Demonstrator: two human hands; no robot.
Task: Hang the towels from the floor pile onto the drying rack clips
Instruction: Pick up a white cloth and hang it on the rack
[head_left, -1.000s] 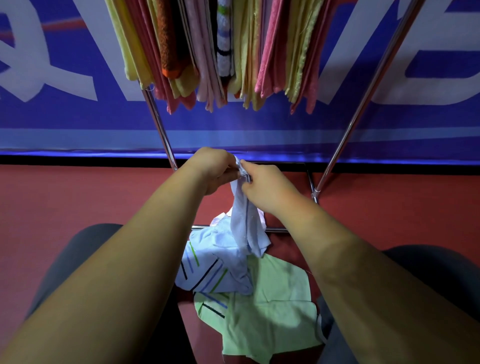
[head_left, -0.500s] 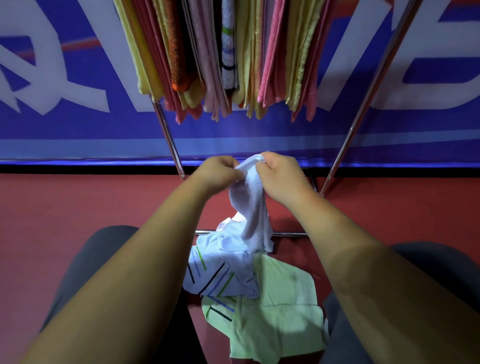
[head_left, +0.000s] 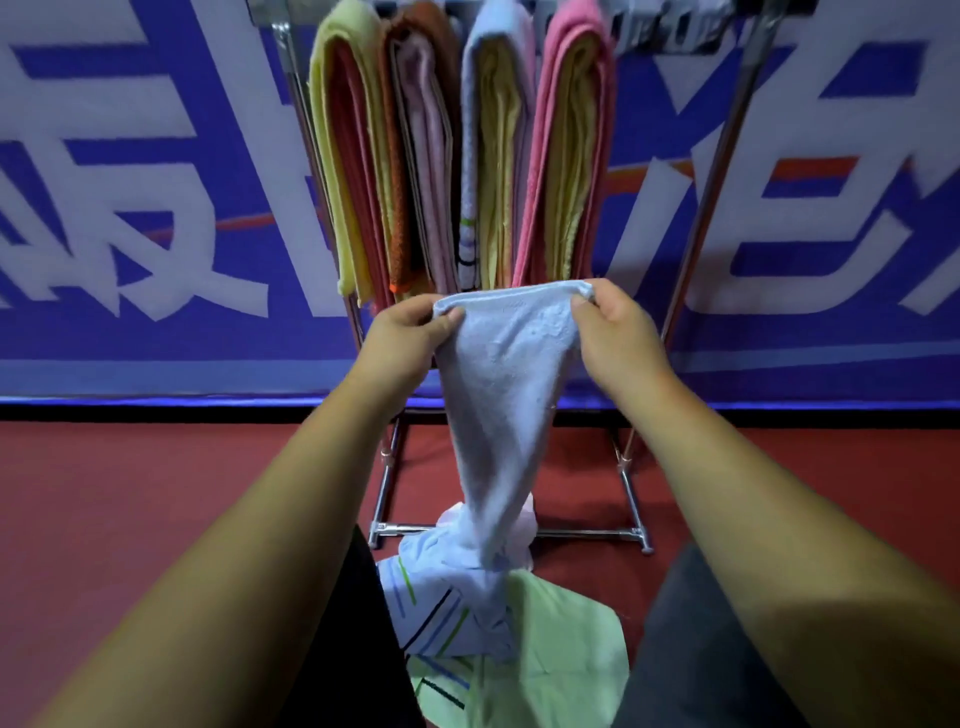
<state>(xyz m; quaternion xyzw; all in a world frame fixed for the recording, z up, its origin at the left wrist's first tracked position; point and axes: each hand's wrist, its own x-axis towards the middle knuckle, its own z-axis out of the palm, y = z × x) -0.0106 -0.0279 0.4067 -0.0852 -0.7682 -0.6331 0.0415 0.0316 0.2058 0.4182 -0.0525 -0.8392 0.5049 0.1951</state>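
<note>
Pale blue towel (head_left: 501, 395) is held up in front of the drying rack (head_left: 696, 218), its top hem stretched level between both hands and its body narrowing to a twisted tail that reaches the floor pile (head_left: 467, 603). Left hand (head_left: 402, 338): fingers closed, thumb and forefinger pinching the towel's left top corner. Right hand (head_left: 618, 332): fingers closed, pinching the right top corner. The pile lies on the red floor (head_left: 156, 509) just in front of the rack's bottom crossbar, between the person's knees; it shows a white striped towel (head_left: 436, 613) partly over a light green towel (head_left: 561, 654). On the rack behind, hung towels (head_left: 457, 156) run left to right: yellow, orange-brown, pale pink, blue-white, pink. A blue banner (head_left: 130, 208) with white characters backs the rack.
</note>
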